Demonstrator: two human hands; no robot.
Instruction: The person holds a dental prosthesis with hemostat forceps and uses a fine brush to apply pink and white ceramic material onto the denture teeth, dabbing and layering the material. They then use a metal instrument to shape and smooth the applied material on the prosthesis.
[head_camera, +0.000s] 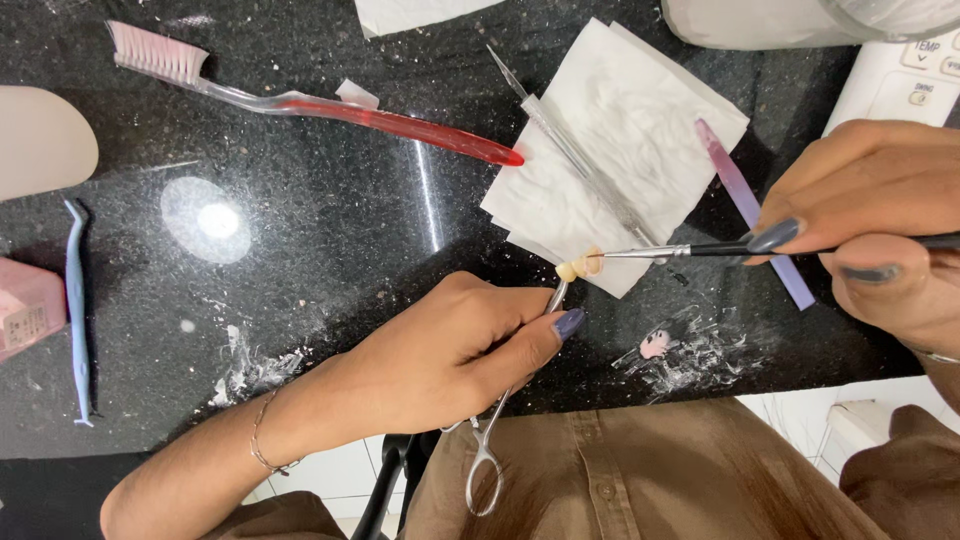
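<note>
— Where is the tooth piece?

— The small cream crown (579, 267) sits pinched in the tip of the forceps (520, 370), above the black worktop (330, 250), just at the lower edge of the folded tissue (610, 150).

— And the hands?

— The left hand (450, 355) is clenched round the forceps, whose ring handles hang down toward the person's lap. The right hand (870, 215) grasps a thin brush (690, 250) between its fingertips.

— How do they lie to each other?

— The brush runs nearly level, its long axis left to right, its tip touching the crown from the right. The forceps rise from below, so the two tools meet almost at a right angle. The left hand is the nearer to the crown; the right is well apart, at the brush's far end.

— Anything else about?

— A red toothbrush (300, 100), a purple strip (750, 210), a blue pick (75, 310), white powder smears.
</note>
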